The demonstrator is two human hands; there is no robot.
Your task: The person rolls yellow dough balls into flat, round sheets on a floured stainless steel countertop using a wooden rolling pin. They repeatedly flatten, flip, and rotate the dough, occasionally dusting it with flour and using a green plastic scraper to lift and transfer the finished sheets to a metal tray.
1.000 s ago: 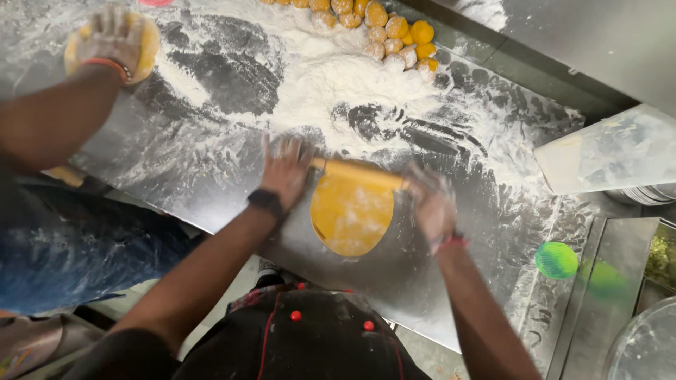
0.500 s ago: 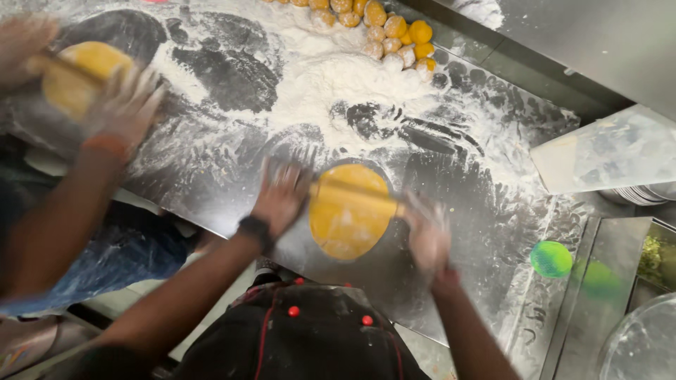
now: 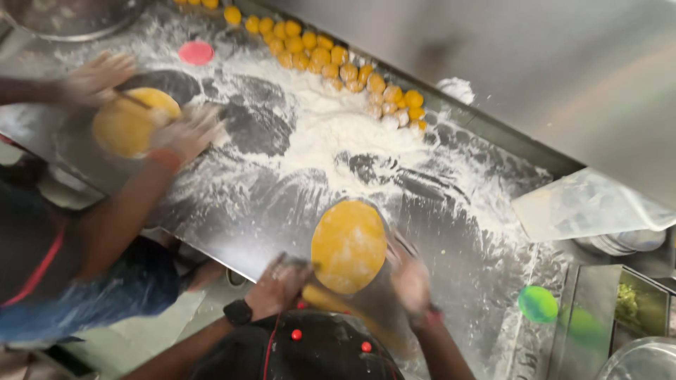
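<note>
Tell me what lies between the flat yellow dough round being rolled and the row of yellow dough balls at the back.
In the head view, only floured steel counter: a heap of white flour lies between the dough round and the dough balls.
</note>
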